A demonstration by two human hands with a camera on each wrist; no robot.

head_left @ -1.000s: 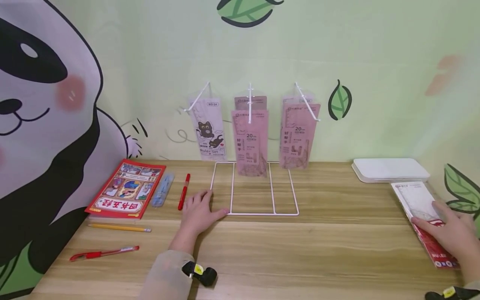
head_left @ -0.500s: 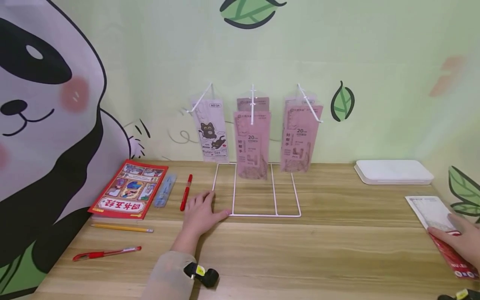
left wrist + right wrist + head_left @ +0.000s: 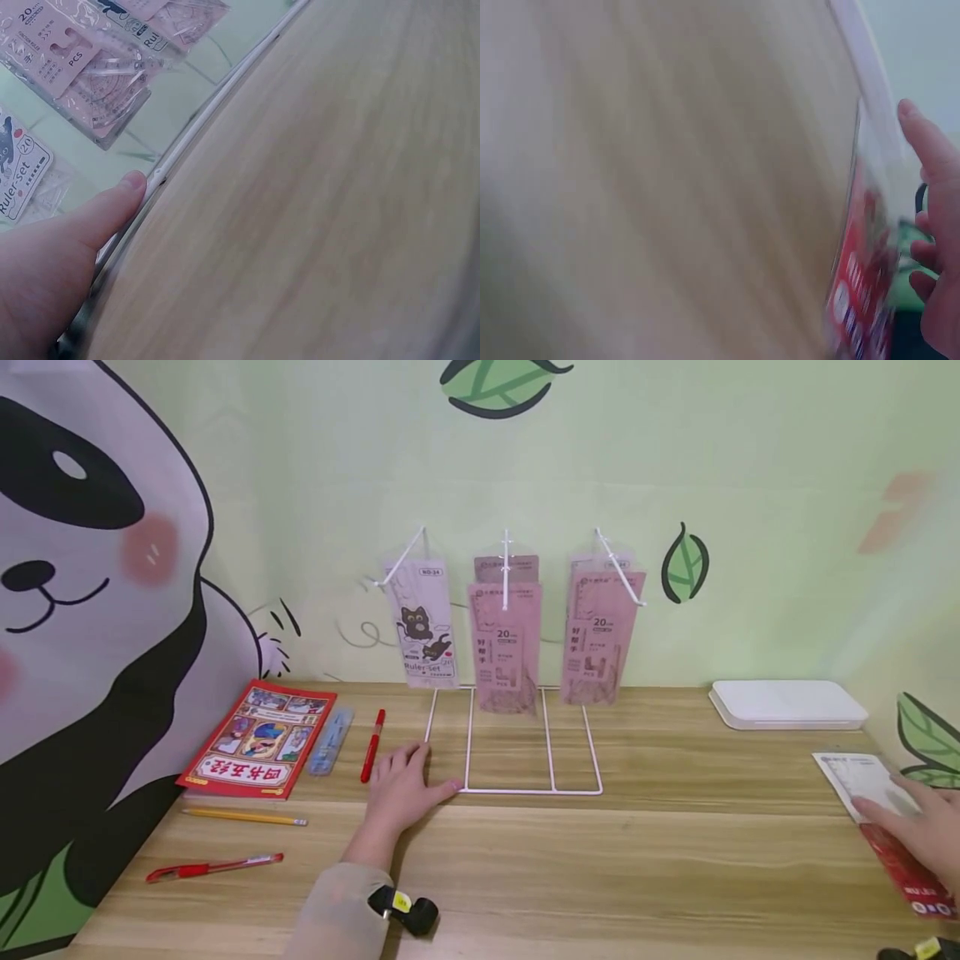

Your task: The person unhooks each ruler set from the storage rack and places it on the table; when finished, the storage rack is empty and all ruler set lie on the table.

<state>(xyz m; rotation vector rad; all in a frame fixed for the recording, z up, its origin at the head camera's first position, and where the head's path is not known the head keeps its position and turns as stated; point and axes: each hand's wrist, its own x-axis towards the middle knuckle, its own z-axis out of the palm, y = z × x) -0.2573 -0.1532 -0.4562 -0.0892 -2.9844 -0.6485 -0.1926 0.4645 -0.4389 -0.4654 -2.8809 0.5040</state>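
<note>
My left hand [image 3: 401,787] rests at the left of a white wire display rack's base [image 3: 532,791], fingers spread, thumb on its front bar. The left wrist view shows this thumb [image 3: 112,210] straight along the white bar. On the rack's hooks hang ruler set packets: a white one with black cats [image 3: 423,631], pink ones in the middle [image 3: 506,647] and a pink one at the right [image 3: 600,635]. My right hand [image 3: 918,822] is over a red and white ruler packet [image 3: 855,781] on the table. In the right wrist view its thumb and loose fingers stand apart from the packet [image 3: 862,277].
A white flat case [image 3: 787,703] lies at the back right. On the left are a red booklet [image 3: 255,739], a blue item in clear packaging [image 3: 330,742], a red marker [image 3: 372,746], a yellow pencil [image 3: 243,816] and a red pen [image 3: 213,867]. A patterned cloth hangs behind.
The red and white packet has moved toward me and right, away from the white case. My right hand has loosened from it. The left hand stays on the rack; the view has shifted slightly.
</note>
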